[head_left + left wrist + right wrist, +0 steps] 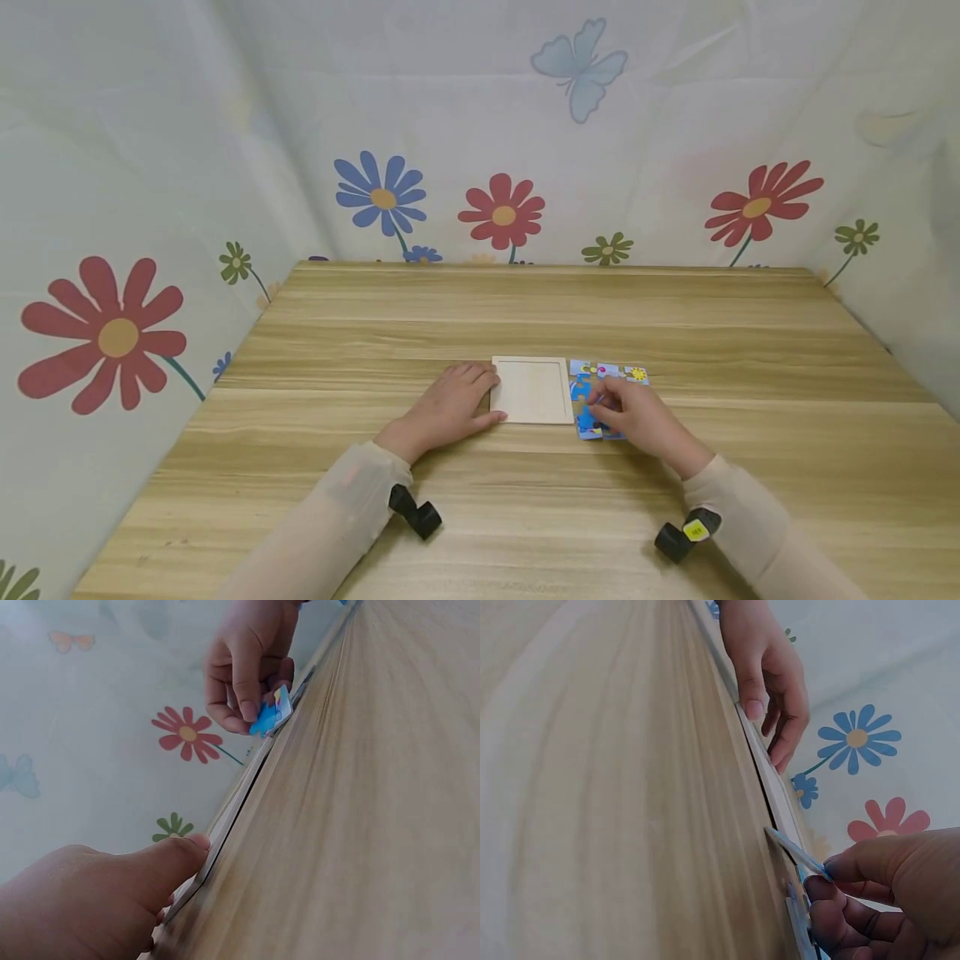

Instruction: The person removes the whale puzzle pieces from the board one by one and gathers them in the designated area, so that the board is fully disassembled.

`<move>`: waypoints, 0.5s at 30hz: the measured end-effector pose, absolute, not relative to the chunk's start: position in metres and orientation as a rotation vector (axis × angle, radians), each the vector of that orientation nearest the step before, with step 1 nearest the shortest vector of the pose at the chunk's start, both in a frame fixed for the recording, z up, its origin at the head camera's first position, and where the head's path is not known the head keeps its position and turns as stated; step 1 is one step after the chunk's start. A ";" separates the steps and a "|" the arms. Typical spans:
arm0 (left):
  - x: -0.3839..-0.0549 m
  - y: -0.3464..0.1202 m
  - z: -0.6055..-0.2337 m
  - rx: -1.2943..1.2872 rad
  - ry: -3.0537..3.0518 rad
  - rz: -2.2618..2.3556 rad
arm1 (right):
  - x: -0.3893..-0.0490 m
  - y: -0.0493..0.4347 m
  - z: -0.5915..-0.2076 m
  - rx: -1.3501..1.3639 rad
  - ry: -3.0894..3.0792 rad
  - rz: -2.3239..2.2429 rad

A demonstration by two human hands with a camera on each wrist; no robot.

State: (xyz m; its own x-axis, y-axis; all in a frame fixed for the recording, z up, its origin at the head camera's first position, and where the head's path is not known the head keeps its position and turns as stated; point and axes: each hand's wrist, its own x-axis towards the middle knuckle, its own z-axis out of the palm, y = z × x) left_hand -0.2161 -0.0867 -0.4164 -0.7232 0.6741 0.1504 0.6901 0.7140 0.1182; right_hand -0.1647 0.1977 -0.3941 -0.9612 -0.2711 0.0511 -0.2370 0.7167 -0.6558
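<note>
A square, pale wooden puzzle tray (531,392) with a raised rim lies flat on the table, no pieces inside it. My left hand (450,404) rests at its left side, with the thumb and fingertips touching the rim. To the right of the tray are jigsaw pieces (581,388) in blue, with bits of yellow and pink, lying close together. My right hand (633,412) is over them and partly hides them. Between its thumb and fingers it pinches a blue puzzle piece (271,714), which appears tilted and nearly edge-on in the right wrist view.
The wood-grain table (525,492) extends around the tray on all sides. A white curtain (450,108) printed with flowers and butterflies hangs behind it and at both sides. Each sleeved wrist carries a black camera mount (416,511).
</note>
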 end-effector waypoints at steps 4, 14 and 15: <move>-0.216 -0.087 -0.416 -1.126 -2.819 -0.249 | -0.164 0.196 -0.399 -0.492 2.897 -1.060; -0.216 -0.088 -0.417 -1.131 -2.816 -0.277 | -0.160 0.193 -0.400 -0.523 2.940 -1.025; -0.216 -0.088 -0.417 -1.132 -2.814 -0.280 | -0.160 0.192 -0.400 -0.526 2.945 -1.018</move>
State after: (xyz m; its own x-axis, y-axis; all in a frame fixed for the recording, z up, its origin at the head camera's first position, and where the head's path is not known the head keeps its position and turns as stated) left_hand -0.2162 -0.0883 -0.4169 -0.7198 0.6763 0.1563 0.6939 0.7075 0.1339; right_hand -0.1602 0.1925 -0.4003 -0.9445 -0.3041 0.1246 -0.3161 0.7373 -0.5970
